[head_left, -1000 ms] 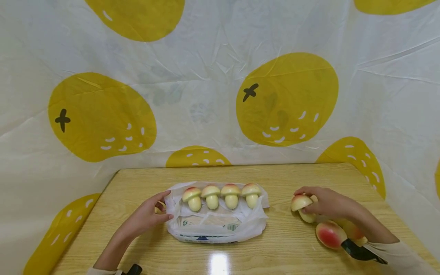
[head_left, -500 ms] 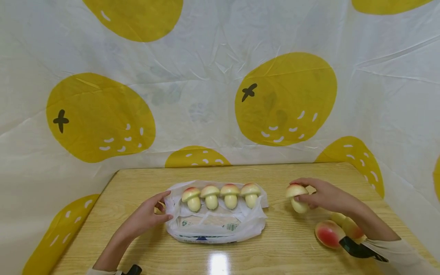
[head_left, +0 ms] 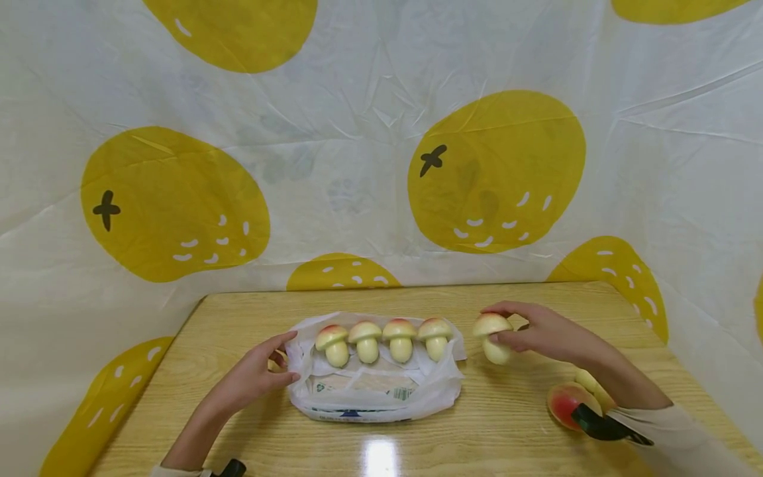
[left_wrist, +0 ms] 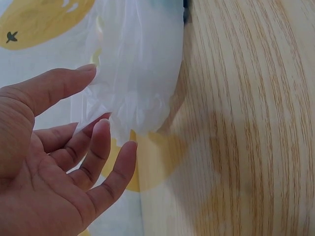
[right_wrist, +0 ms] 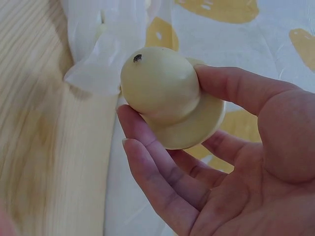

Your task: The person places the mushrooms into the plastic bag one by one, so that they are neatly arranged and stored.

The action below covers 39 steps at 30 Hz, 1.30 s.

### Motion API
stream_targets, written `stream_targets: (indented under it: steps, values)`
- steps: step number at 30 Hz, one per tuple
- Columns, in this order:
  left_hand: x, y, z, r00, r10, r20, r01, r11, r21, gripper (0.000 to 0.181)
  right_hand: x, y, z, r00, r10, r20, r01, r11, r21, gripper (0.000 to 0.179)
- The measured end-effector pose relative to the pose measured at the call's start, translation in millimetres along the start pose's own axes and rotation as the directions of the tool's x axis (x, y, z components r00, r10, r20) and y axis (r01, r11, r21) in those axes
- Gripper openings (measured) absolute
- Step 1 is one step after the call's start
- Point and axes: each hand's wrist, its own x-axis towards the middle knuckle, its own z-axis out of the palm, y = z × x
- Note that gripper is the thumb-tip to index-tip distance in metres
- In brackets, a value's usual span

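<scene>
In the head view, my right hand (head_left: 530, 328) holds a toy mushroom (head_left: 497, 351) with a yellow-red cap, right of the white plastic bag (head_left: 375, 412). Up close in the right wrist view, thumb and fingers curl round this pale mushroom (right_wrist: 160, 86), its rounded stem end toward the camera. Inside the opened bag, several similar mushrooms (head_left: 400, 341) lie in a row along the far side. My left hand (head_left: 259, 371) is at the bag's left edge. The left wrist view shows its thumb and loosely bent fingers spread apart, fingertips at the thin plastic (left_wrist: 140, 73).
Near the right sleeve (head_left: 650, 421) lie a red-and-yellow piece (head_left: 565, 402) and more yellow ones (head_left: 587, 381), partly hidden by the forearm and a dark wrist strap (head_left: 602, 424). A white cloth (head_left: 352, 199) with yellow fruit prints hangs behind the wooden table (head_left: 489, 434).
My right hand has carried the mushroom leftward and slightly up, away from the pieces at right and closer to the bag. The left hand and the bag have stayed put.
</scene>
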Motion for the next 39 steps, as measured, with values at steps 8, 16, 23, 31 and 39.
stream_targets:
  steps: [8,16,23,31,39]
  values:
    - [1.1,0.1,0.1,1.000,-0.004,0.000,0.004,1.000,0.005,0.080,10.3,-12,9,0.999,-0.050,0.004,0.050,0.999,0.012,0.055]
    - [-0.2,1.8,0.5,1.000,-0.008,-0.001,0.008,1.000,-0.005,0.080,21.3,-24,17,0.998,-0.058,0.014,0.058,0.998,0.035,0.054]
    - [0.6,1.5,-0.2,1.000,-0.003,-0.003,0.003,1.000,0.005,0.080,30.6,-34,29,0.997,-0.078,0.005,0.078,0.996,0.048,0.051]
    - [1.2,2.9,-0.7,1.000,-0.002,0.005,0.002,1.000,0.001,0.080,40.4,-42,39,0.993,-0.115,0.035,0.114,0.992,0.047,0.049]
    - [0.6,2.3,0.8,1.000,-0.019,0.000,0.019,1.000,-0.003,0.080,52.8,-45,52,0.989,-0.134,0.067,0.129,0.989,0.066,0.047]
